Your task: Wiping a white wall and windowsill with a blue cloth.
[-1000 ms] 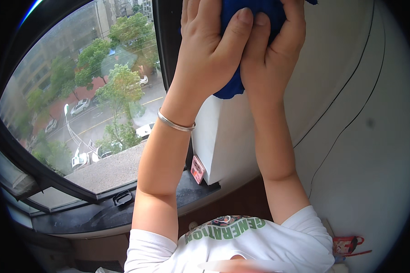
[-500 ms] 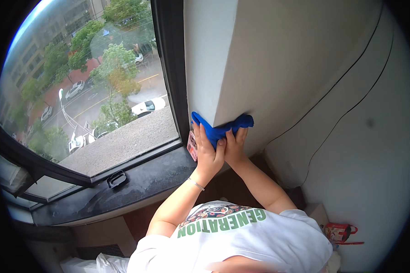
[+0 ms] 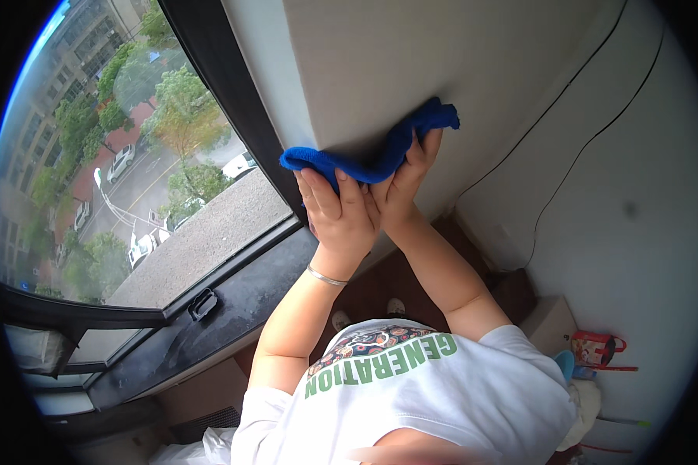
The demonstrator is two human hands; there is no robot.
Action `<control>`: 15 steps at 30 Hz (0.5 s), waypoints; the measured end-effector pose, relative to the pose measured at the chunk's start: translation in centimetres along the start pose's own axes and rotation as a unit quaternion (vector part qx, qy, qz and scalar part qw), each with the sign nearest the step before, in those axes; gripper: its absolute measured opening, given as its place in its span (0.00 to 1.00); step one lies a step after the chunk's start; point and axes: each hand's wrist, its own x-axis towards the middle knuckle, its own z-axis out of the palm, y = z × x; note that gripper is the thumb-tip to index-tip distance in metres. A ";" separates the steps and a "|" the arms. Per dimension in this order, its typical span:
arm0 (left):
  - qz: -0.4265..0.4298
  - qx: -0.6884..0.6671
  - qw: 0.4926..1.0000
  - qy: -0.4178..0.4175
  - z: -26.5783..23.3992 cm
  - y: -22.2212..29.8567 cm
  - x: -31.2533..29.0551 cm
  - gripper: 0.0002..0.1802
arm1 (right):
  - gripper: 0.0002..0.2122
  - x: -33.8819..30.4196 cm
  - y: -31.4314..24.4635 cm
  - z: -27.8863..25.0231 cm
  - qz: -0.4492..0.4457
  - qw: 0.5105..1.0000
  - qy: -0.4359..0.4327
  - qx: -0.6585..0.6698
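A bright blue cloth (image 3: 380,165) is stretched across the corner of a white wall pillar (image 3: 364,70). Its left end reaches near the dark window frame, and its right end lies bunched against the wider face. My left hand (image 3: 340,217), a silver bangle on its wrist, presses the left part of the cloth with its fingers pointing up. Close beside it, my right hand (image 3: 403,186) holds the right part, fingers upright behind the cloth's edge. The two hands meet at the palms. Parts of the fingertips are hidden by the cloth.
A window (image 3: 132,163) in a dark frame fills the left, above a dark sill (image 3: 240,298) with a small black bracket (image 3: 203,304). Two black cables (image 3: 554,112) run down the right wall. A red bag (image 3: 595,347) stands at the lower right.
Both hands and the cloth have moved up the pillar. The cloth is spread wider, with its right end higher on the wall. My view has shifted slightly.
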 end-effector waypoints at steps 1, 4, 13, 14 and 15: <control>0.012 0.052 0.998 -0.024 0.5 0.0 -2.5 0.33 | 0.25 -2.4 0.9 0.3 0.010 1.000 -0.003 0.008; 0.048 0.100 0.987 -0.118 1.4 -0.7 -10.1 0.31 | 0.25 -10.4 3.3 0.7 0.053 0.997 -0.004 -0.056; 0.154 0.191 0.910 -0.336 -0.6 0.3 -13.5 0.28 | 0.33 -17.0 3.8 0.4 0.303 0.950 -0.067 -0.014; 0.161 0.189 0.910 -0.333 -0.2 0.5 -11.1 0.28 | 0.34 -13.6 3.3 0.4 0.298 0.954 0.000 0.036; 0.161 0.219 0.922 -0.277 0.4 0.9 -8.5 0.28 | 0.34 -10.0 3.2 0.1 0.250 0.968 0.010 0.013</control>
